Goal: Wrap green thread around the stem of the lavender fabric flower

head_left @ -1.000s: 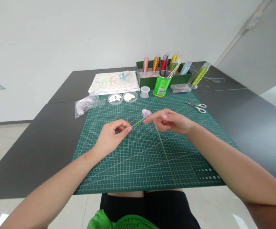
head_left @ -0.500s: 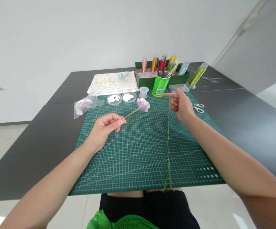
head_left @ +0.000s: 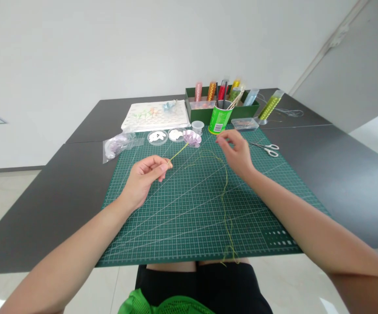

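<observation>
My left hand (head_left: 148, 176) is closed, its thumb and fingertips pinching the thin green stem of a pale purple flower (head_left: 192, 138). The flower head tilts up to the right, above the mat and clear of it. My right hand (head_left: 236, 152) is raised to the right of the flower, fingers curled and tips drawn together; whatever is between them, if anything, is too small to see. Slack yellow-green thread (head_left: 227, 183) curves below my right hand, down to a small tangle at the mat's front edge.
On the green cutting mat (head_left: 175, 218) are scissors (head_left: 270, 150), dishes of white pieces (head_left: 158, 137) and a green can (head_left: 220, 117). Behind stand a dark green box (head_left: 197, 114) of thread spools and white sheets (head_left: 156, 124). A plastic bag (head_left: 118, 144) lies left, a green spool (head_left: 270, 107) right.
My right hand has moved left and slightly down, its outstretched index finger now curled in. The thread that hung straight from it has gone slack. The flower head has shifted slightly left.
</observation>
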`<action>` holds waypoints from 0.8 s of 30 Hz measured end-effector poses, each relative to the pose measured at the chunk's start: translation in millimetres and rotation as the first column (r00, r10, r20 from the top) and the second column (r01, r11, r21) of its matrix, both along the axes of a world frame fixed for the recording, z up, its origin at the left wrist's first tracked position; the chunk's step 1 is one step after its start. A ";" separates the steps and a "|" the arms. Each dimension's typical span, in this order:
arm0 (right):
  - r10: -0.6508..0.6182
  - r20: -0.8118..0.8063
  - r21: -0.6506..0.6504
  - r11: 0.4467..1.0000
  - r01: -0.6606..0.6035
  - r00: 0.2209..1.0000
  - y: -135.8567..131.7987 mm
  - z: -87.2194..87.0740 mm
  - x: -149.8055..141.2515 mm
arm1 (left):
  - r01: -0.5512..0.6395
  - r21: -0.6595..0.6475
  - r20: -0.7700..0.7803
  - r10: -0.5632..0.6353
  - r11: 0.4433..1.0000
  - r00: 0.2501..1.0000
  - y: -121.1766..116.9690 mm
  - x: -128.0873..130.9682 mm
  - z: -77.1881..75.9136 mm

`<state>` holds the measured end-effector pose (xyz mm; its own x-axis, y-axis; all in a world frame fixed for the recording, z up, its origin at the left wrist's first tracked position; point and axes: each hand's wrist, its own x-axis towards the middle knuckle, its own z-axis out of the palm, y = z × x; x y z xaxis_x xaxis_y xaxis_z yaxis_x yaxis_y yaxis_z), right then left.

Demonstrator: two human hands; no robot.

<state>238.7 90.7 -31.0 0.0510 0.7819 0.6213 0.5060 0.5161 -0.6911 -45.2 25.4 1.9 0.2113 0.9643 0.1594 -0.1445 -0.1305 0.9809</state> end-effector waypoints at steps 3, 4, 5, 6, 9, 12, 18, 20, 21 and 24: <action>0.415 -0.070 -0.209 0.883 -0.420 0.907 -36.1 2.4 -38.9 | 0.012 0.014 -0.060 -0.011 1.000 0.998 -5.8 5.9 -5.4; 0.506 -0.176 -0.278 0.797 -0.536 0.844 -47.1 2.0 -49.6 | 0.023 0.013 -0.073 -0.022 1.000 0.997 -8.0 8.0 -6.6; 0.557 -0.302 -0.330 0.700 -0.634 0.773 -56.7 1.1 -58.6 | 0.029 0.016 -0.081 -0.028 0.999 0.996 -10.2 9.9 -7.2; 0.562 -0.440 -0.352 0.610 -0.710 0.700 -64.6 -0.1 -65.6 | 0.029 0.020 -0.087 -0.027 0.999 0.996 -12.3 11.7 -7.4; 0.473 -0.740 -0.304 0.399 -0.865 0.479 -77.8 -3.6 -76.5 | 0.024 0.035 -0.084 -0.021 0.999 0.996 -16.6 15.8 -6.6; 0.471 -0.778 -0.279 0.335 -0.900 0.416 -80.9 -4.4 -78.0 | 0.038 0.034 -0.070 -0.036 0.999 0.997 -17.8 17.4 -6.4; 0.483 -0.554 -0.415 0.545 -0.728 0.678 -82.5 0.5 -76.3 | 0.044 -0.036 -0.024 -0.045 0.998 0.999 -16.8 16.5 -11.2; 0.471 -0.478 -0.420 0.619 -0.664 0.741 -82.2 2.5 -75.8 | 0.044 -0.075 0.016 -0.043 0.996 0.999 -16.3 16.5 -11.8; 0.465 -0.446 -0.421 0.645 -0.638 0.765 -81.9 3.2 -75.5 | 0.049 -0.097 0.044 -0.045 0.994 0.998 -15.9 16.6 -11.8; 0.463 -0.339 -0.428 0.700 -0.572 0.819 -80.9 3.3 -74.4 | 0.072 -0.173 0.142 -0.047 0.982 0.989 -13.8 16.2 -11.2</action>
<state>164.3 9.8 -27.7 -0.3811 0.9090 0.1689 0.0923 0.2192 -0.9713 -29.0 11.6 -9.3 0.2573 0.9662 0.0182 -0.2811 0.0568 0.9580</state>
